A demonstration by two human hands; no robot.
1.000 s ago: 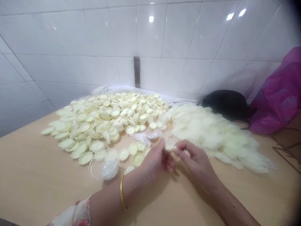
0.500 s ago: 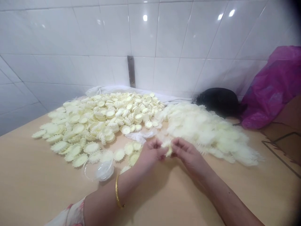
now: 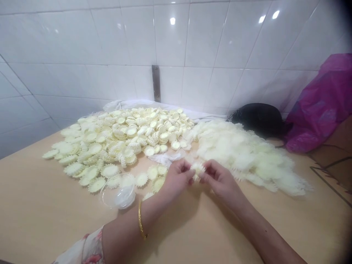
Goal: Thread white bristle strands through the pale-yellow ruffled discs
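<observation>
My left hand (image 3: pixel 177 179) and my right hand (image 3: pixel 220 179) meet over the wooden table (image 3: pixel 49 220), both pinched on one small cream frilled disc (image 3: pixel 197 170) held between their fingertips. A gold bangle (image 3: pixel 141 220) sits on my left wrist. Left of the hands lies a wide heap of cream ridged discs (image 3: pixel 123 141). To the right spreads a pile of thin, pale feathery pieces (image 3: pixel 247 154). A small clear plastic bowl (image 3: pixel 118 196) stands just left of my left forearm.
A white tiled wall (image 3: pixel 192 44) backs the table. A black bag (image 3: pixel 260 117) and a magenta plastic bag (image 3: pixel 321 106) sit at the back right. White cloth (image 3: pixel 167 157) lies under the heaps. A dark wire frame (image 3: pixel 330 174) is at the right edge.
Both hands have drawn closer together around the small disc and turned it between the fingertips. The piles have not moved; only the view shifted slightly.
</observation>
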